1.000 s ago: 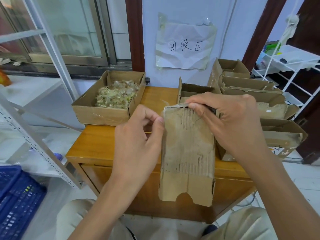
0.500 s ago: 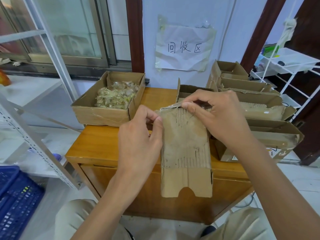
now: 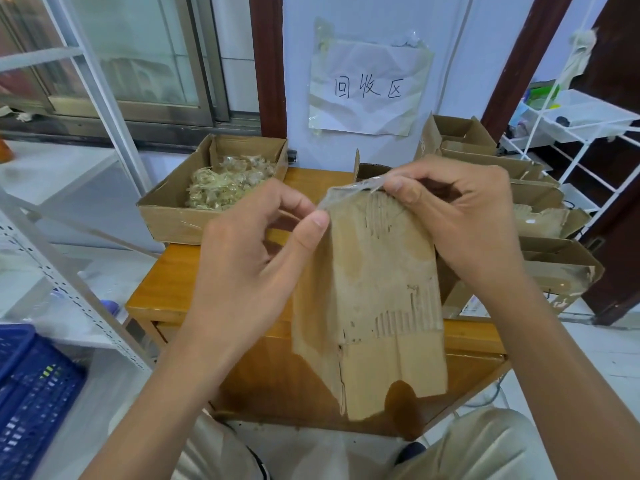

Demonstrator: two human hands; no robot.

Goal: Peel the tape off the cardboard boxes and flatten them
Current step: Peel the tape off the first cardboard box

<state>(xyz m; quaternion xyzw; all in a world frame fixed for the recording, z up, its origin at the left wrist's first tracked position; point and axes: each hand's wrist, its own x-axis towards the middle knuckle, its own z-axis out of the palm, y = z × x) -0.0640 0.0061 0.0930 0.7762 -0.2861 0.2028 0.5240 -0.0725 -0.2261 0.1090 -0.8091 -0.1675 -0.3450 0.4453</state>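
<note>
Pale wall (image 3: 460, 57), window (image 3: 138, 53) at left, wooden table (image 3: 180, 271), white racks (image 3: 588, 157)

On the wall ahead of me a crumpled white paper sign (image 3: 369, 86), taped at its corners, carries three handwritten characters in dark ink: 回收区. That is the only writing I can read. There are faint printed marks on the side of one of the stacked cardboard boxes (image 3: 478, 308) at my right, low near the table edge, but they are too small and blurred for me to make out.
</note>
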